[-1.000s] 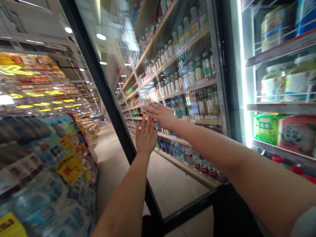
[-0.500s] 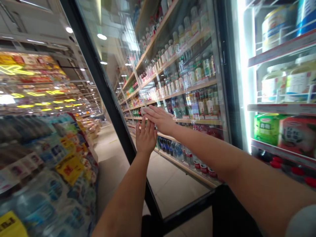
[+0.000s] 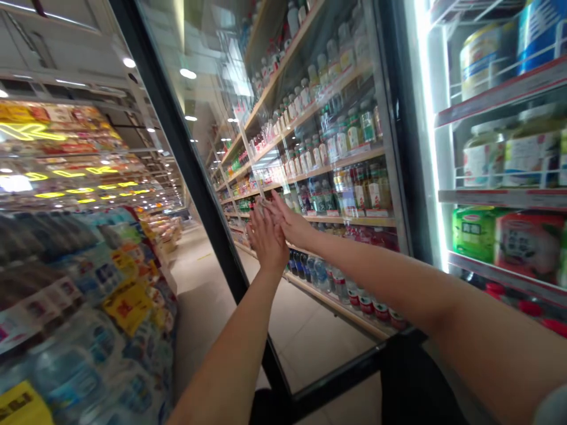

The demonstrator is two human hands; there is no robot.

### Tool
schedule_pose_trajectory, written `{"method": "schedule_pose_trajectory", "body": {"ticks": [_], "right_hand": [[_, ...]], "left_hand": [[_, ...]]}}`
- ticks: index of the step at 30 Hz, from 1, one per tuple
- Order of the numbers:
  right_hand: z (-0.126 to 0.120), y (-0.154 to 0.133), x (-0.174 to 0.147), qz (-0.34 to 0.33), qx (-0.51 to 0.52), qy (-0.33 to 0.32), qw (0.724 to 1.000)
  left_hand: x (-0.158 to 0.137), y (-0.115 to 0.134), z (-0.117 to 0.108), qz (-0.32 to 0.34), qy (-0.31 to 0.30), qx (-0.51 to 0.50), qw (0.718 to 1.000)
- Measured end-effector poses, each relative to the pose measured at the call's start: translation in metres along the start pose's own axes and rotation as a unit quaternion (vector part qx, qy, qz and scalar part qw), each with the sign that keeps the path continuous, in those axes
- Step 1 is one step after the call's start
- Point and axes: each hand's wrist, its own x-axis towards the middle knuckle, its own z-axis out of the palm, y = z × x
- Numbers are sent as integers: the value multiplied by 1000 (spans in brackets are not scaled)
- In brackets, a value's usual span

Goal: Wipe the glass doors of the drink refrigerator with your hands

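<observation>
Both arms reach forward to the glass pane [image 3: 310, 319] of a black-framed cooler door. My right hand [image 3: 295, 226] is against the glass, fingers pointing up and left, on a white cloth that is now mostly hidden and blurred behind the hands. My left hand [image 3: 269, 245] lies just in front of it, fingers stretched upward and overlapping the right fingertips. Whether the left hand also touches the cloth cannot be made out. The door's black frame [image 3: 190, 153] slants past on the left of both hands.
To the right stands the lit cooler, its shelves [image 3: 500, 198] holding jars, cartons and red-capped bottles. Stacked bottled-water packs [image 3: 66, 372] line the left side. Beyond the glass are wooden drink shelves [image 3: 305, 171]. A tiled aisle floor [image 3: 195, 301] runs between.
My left hand has moved up and slightly right, now overlapping the right fingers. The right hand has shifted only a little, and the cloth shows less. The view has turned slightly.
</observation>
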Motion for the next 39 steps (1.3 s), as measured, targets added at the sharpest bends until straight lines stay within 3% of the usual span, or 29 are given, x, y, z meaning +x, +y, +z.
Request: {"method": "schedule_pose_trajectory", "body": {"ticks": [3,6,11,16,20,26,33,35,39], "right_hand": [[-25,10,-5,10,-135,23,991],[-49,29,-19,45,-295,82,951],[-56,68,-48,34,-403,83,911],[-43,81,-55,17,-422,135,897],[-42,82,-55,3,-426,146,893],[-44,79,-59,11,-410,141,901],[-49,74,-63,22,-379,132,916],[-51,72,-64,24,-379,132,916],[-52,70,-65,25,-385,128,914]], "left_hand": [[3,7,2,18,11,41,999],[7,5,1,74,18,53,996],[8,5,-2,173,-16,56,983],[-5,19,-2,225,-62,117,965],[10,12,-5,260,-45,147,953],[40,3,-13,210,11,124,970],[29,3,-24,310,-123,82,939],[35,-1,-32,299,-115,90,943],[33,0,-34,214,-52,99,970]]}}
